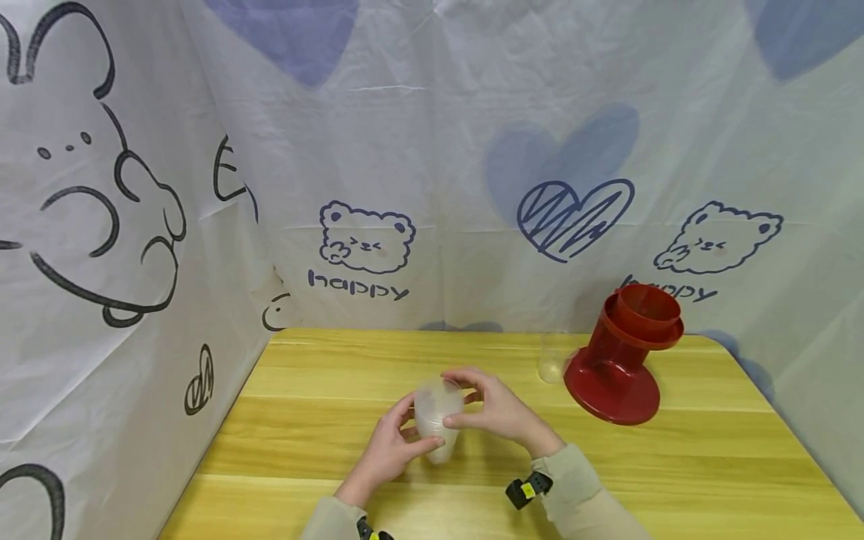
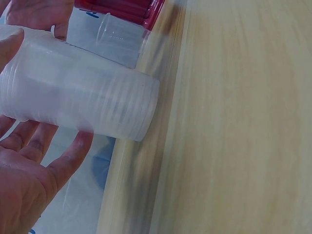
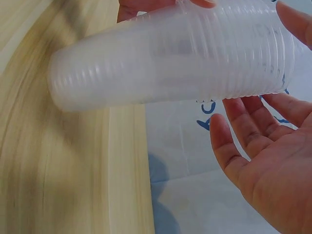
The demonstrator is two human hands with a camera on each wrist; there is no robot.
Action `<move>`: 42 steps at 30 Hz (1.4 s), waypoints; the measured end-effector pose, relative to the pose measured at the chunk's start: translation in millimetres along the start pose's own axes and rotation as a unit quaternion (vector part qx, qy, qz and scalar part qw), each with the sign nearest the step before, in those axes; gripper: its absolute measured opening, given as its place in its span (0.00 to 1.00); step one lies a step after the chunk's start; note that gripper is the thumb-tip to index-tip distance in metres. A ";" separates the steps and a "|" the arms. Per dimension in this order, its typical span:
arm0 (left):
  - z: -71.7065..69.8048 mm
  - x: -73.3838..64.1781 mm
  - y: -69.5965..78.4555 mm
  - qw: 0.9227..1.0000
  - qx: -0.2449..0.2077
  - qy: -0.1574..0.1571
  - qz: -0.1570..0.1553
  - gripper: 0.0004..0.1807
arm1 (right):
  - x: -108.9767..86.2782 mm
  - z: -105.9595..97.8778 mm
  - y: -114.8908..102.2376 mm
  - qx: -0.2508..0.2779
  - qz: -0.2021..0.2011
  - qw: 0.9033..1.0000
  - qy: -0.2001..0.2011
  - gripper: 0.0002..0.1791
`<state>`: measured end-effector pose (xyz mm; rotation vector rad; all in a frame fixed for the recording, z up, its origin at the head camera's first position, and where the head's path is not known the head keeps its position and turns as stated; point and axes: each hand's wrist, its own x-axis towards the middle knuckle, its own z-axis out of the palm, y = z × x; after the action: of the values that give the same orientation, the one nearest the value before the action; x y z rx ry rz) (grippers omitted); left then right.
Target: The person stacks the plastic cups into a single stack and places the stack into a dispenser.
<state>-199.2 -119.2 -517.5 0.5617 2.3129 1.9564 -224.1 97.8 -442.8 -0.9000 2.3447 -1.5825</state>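
A stack of nested clear plastic cups (image 1: 432,409) is between my two hands, above the near middle of the table. Ridged rims run along its upper part in the right wrist view, and the narrow base end points down at the wood. My left hand (image 1: 390,451) grips the stack's left side, thumb in front and fingers behind. From the right, my right hand (image 1: 498,411) holds it near the rims, thumb at the front and fingers at the far side. The left wrist view shows the stack (image 2: 102,92) with the fingers spread beneath its side.
A red plastic stand (image 1: 613,386) with a round base and a wide ring-shaped top is at the back right of the table. Next to it, on its left, stands a single clear cup (image 1: 553,364). White printed cloth (image 1: 445,150) hangs behind and beside the wooden table (image 1: 324,382).
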 end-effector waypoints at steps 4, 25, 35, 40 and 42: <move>0.1 0.0 -0.1 1.000 0.001 0.000 -0.002 0.40 | 0.1 0.1 7.1 -0.002 0.003 1.000 -0.006 0.35; 1.0 -0.1 2.1 1.000 -0.006 0.001 0.000 0.40 | -2.4 -0.2 19.4 0.012 0.009 1.000 -0.019 0.37; 0.9 -0.8 -1.0 1.000 -0.002 0.003 -0.002 0.40 | -8.2 0.7 10.6 -0.011 0.010 1.000 -0.006 0.35; 1.3 -0.7 0.0 1.000 0.002 0.007 -0.009 0.41 | -10.3 -3.6 20.8 -0.019 0.013 0.999 0.028 0.32; 1.4 -0.7 0.5 1.000 0.003 0.008 -0.009 0.41 | -11.1 -6.9 21.7 -0.020 0.012 0.999 0.047 0.31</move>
<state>-198.1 -117.9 -517.4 0.5267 2.3247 1.9543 -226.7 115.1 -461.2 -0.8198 2.4484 -1.6074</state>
